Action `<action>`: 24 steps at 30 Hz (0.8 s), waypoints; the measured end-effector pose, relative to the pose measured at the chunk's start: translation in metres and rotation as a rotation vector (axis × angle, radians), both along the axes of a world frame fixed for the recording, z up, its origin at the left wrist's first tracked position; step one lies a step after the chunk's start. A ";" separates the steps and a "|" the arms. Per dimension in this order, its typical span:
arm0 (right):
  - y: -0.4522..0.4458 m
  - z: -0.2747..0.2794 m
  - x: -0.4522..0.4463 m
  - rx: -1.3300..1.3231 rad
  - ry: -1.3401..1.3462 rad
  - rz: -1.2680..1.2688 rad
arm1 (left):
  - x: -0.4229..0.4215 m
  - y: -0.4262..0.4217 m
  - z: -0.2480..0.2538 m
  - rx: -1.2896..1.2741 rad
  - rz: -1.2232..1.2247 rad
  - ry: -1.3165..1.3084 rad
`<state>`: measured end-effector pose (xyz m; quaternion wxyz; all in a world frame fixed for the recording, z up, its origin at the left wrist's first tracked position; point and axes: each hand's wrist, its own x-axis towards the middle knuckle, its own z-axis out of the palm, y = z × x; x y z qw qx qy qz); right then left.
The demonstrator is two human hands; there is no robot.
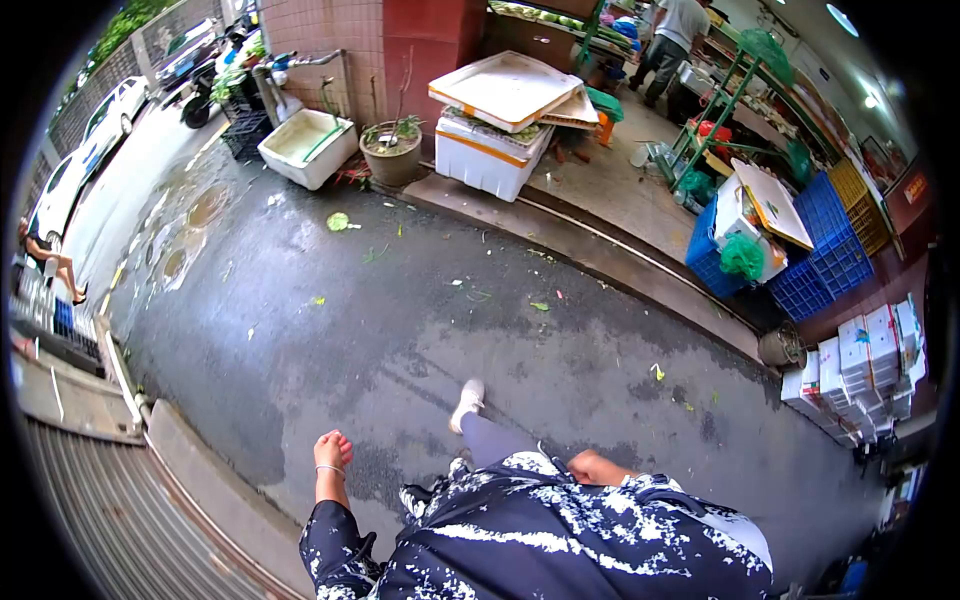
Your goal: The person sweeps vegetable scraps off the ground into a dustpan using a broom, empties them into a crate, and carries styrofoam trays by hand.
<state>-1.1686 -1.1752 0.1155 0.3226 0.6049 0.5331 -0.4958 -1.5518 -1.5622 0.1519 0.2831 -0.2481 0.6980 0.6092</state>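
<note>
My left hand (pixel 333 452) hangs out to the left over the wet road, a thin bracelet round its wrist. Its fingers are curled in, and I see nothing held in them. Close to my waist is my right hand (pixel 592 467), beside the dark shirt with white blotches (pixel 540 540). The shirt partly covers it, so its fingers are hidden, and whether it holds anything does not show. Ahead of my body one foot in a pale shoe (pixel 468 402) is on the asphalt (pixel 400 300).
White foam boxes (pixel 485 155) stand at a shop's raised edge, near a potted plant (pixel 391 150) and a white tub (pixel 308 148). Blue crates (pixel 835 245) and stacked white cartons (pixel 860 365) line the right. A person (pixel 672 45) stands inside; another sits far left. Cars (pixel 125 100) are parked beyond.
</note>
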 end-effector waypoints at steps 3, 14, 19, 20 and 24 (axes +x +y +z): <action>0.025 -0.014 -0.056 -0.072 -0.103 0.179 | -0.039 0.048 -0.003 0.058 -0.071 -0.067; 0.248 0.022 -0.384 0.080 0.565 -0.193 | -0.176 0.257 0.026 0.030 -0.129 -0.100; 0.292 0.064 -0.464 0.048 0.685 -0.290 | -0.254 0.379 0.039 0.003 -0.294 -0.059; 0.297 0.069 -0.475 -0.056 0.713 -0.304 | -0.268 0.403 0.038 0.001 -0.349 -0.050; 0.328 0.048 -0.493 -0.274 0.729 -0.466 | -0.315 0.498 0.048 0.089 -0.452 -0.104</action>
